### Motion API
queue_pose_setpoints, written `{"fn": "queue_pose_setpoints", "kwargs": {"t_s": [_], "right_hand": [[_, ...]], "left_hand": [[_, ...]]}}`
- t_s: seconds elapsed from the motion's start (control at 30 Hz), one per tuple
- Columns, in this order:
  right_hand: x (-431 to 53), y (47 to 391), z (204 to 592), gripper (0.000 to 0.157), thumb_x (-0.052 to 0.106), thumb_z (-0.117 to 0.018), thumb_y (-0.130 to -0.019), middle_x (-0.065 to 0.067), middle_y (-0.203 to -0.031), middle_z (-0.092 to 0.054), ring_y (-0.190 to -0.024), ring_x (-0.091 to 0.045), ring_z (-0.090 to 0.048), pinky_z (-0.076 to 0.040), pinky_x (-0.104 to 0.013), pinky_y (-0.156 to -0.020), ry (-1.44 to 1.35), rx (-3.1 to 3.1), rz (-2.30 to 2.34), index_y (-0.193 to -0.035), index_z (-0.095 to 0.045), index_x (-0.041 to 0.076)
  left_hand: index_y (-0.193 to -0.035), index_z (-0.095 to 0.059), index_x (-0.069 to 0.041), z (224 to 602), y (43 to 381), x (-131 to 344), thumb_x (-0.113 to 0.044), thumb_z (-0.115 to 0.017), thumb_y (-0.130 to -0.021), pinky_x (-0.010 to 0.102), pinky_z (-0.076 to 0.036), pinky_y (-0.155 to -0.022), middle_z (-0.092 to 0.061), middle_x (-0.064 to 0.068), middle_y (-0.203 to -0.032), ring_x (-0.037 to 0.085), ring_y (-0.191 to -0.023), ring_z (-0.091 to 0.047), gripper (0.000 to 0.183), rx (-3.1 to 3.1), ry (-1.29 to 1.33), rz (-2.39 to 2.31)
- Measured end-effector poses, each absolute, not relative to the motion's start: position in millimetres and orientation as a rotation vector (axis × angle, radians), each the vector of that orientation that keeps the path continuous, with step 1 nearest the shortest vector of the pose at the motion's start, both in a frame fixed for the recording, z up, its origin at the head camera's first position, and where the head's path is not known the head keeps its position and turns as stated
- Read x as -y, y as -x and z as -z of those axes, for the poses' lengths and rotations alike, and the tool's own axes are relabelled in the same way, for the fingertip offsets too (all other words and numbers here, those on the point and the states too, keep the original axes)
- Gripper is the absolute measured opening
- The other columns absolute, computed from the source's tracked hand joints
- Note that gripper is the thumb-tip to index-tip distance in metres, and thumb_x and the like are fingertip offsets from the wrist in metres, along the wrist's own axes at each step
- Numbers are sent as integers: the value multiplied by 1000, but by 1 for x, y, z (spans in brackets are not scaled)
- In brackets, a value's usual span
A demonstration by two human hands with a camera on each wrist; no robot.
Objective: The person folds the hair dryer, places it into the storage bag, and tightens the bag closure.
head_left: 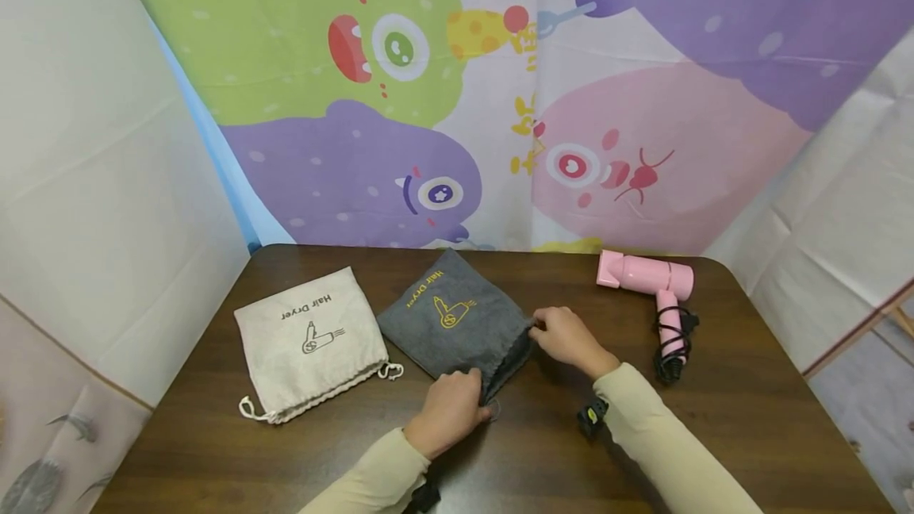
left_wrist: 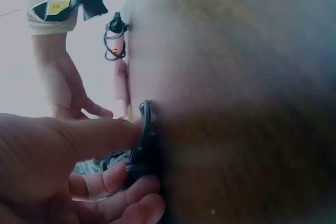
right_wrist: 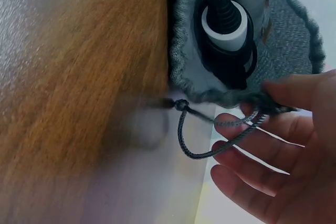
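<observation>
A dark grey drawstring bag [head_left: 457, 316] with yellow "Hair Dryer" print lies at the table's middle, its mouth towards me. My left hand [head_left: 446, 412] grips the near corner of that mouth. At the opposite corner my right hand [head_left: 569, 337] pinches the rim between thumb and index finger, the other fingers loosely extended. The right wrist view looks into the bag's open mouth, where a handle end with a black cord [right_wrist: 223, 22] and a white ring shows. A drawstring loop [right_wrist: 202, 156] hangs by the right fingers. In the left wrist view, the left hand [left_wrist: 58, 150] partly hides the bag.
A cream drawstring bag [head_left: 307, 347] with the same print in black lies flat on the left. On the right lies a pink hair dryer [head_left: 646, 274], its black cord wound about the handle. The brown wooden table [head_left: 528, 458] ends at a cartoon-printed cloth [head_left: 428, 101] behind.
</observation>
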State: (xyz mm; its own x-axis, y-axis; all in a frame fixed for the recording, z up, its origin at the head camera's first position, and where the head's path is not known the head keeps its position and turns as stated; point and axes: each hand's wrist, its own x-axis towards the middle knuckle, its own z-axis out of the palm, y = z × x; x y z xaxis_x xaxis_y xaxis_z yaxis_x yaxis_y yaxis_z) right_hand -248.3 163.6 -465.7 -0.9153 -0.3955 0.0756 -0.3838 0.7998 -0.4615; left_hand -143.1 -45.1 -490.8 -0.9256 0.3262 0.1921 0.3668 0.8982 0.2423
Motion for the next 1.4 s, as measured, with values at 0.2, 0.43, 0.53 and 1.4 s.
{"fn": "queue_pose_setpoints", "kwargs": {"t_s": [0.2,0.43,0.53,1.4], "right_hand": [[-166,250,468,12,13,-70,-86,-9,-87,-72,-80,-23,-64,-52,-40,-74,637,-2946,677,-92,-72,3],[-173,252,472,10,11,-67,-87,-8,-86,-71,-77,-20,-62,-51,-38,-71,606,-2937,718,-93,-72,4],[-177,253,474,8,9,-66,-87,-6,-80,-68,-70,-15,-57,-48,-33,-66,589,-2948,806,-90,-71,4],[-205,251,465,18,8,-59,-94,1,-62,-54,-55,-7,-47,-42,-23,-56,743,-2512,926,-83,-69,-2]], "left_hand": [[-75,-52,-9,491,146,48,-9,-80,-62,37,-49,-49,-63,9,-62,29,-57,-64,31,2805,661,405],[-70,-61,-12,485,149,63,-5,-78,-62,28,-47,-54,-64,0,-64,20,-60,-62,19,2937,685,574],[-68,-66,-12,478,149,71,-6,-78,-64,29,-48,-56,-66,0,-65,19,-61,-64,14,2969,667,619],[-74,-64,-11,461,164,122,-24,-51,-100,22,-37,-59,-69,0,-76,6,-61,-45,31,3010,580,1406]]}}
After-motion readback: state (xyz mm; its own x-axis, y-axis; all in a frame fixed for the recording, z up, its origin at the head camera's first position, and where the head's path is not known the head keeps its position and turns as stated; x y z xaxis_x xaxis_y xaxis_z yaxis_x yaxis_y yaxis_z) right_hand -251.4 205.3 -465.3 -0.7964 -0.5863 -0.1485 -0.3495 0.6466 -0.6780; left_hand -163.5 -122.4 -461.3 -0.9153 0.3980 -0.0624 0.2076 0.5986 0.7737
